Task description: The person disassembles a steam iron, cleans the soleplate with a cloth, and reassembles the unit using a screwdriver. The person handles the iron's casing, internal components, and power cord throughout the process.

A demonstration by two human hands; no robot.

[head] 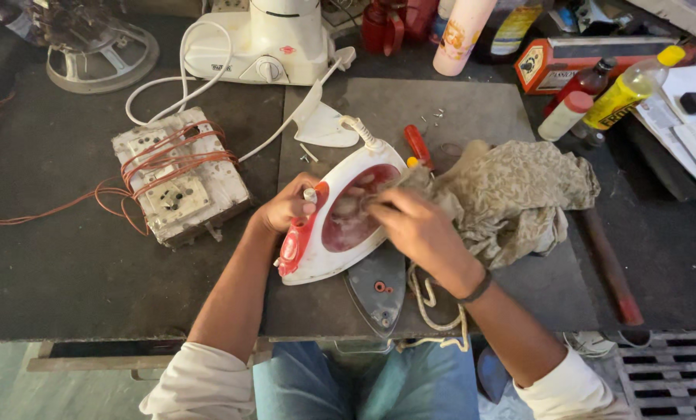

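Note:
A white and red clothes iron (340, 222) lies tipped on its side on a dark mat (441, 101). My left hand (285, 206) grips its red handle end. My right hand (414, 225) presses a bunched part of a beige patterned cloth (511, 194) against the iron's red translucent body. Below the iron lies its separate grey soleplate (379, 284). The iron's braided cord (429, 299) loops under my right wrist. A red-handled screwdriver (418, 144) rests just behind the iron.
A white switch box wound with orange wire (178, 177) sits to the left. A white mixer base (266, 47) stands at the back. Bottles (624, 93), a red box (573, 58) and papers (694, 124) crowd the back right. A reddish rod (608, 264) lies at the right.

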